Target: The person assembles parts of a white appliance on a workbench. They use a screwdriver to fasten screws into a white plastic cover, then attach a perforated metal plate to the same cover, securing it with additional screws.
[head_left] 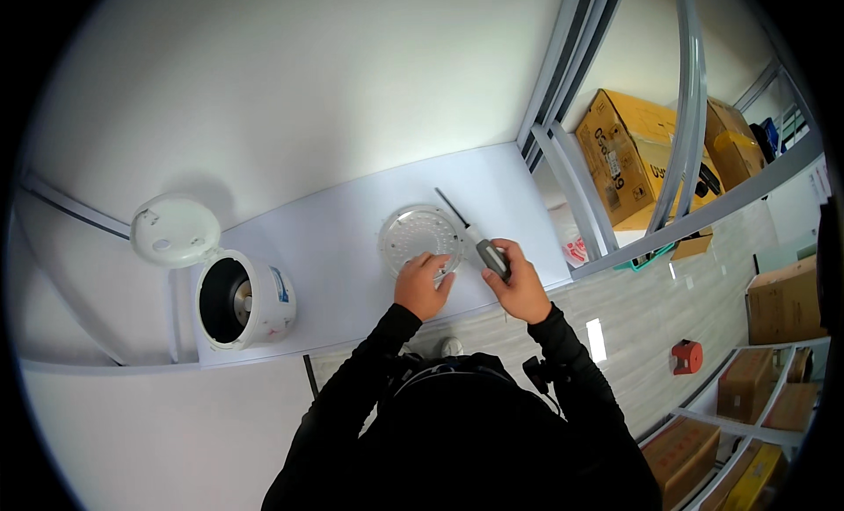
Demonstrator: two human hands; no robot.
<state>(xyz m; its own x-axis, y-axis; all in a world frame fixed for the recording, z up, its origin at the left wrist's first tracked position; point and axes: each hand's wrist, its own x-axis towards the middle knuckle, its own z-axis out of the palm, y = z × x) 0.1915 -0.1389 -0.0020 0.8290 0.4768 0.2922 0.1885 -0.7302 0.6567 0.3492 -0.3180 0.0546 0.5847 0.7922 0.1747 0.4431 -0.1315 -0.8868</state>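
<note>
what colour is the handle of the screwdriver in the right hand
Grey with a black section, seen in the head view: the screwdriver handle sits in the right hand.

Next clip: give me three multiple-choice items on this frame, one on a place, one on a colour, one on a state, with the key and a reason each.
1. Where does the cooker stand on the table?
A. left of the round plate
B. right of it
C. on it

2. What colour are the person's sleeves?
A. white
B. black
C. orange

3. How is the cooker's lid?
A. shut
B. missing
C. swung open

Key:
1 A, the cooker stands toward the table's left end, while the plate lies by the left hand.
2 B, both forearms are in black.
3 C, the lid stands tipped back and the dark inside shows.

The right hand holds a screwdriver.
</note>
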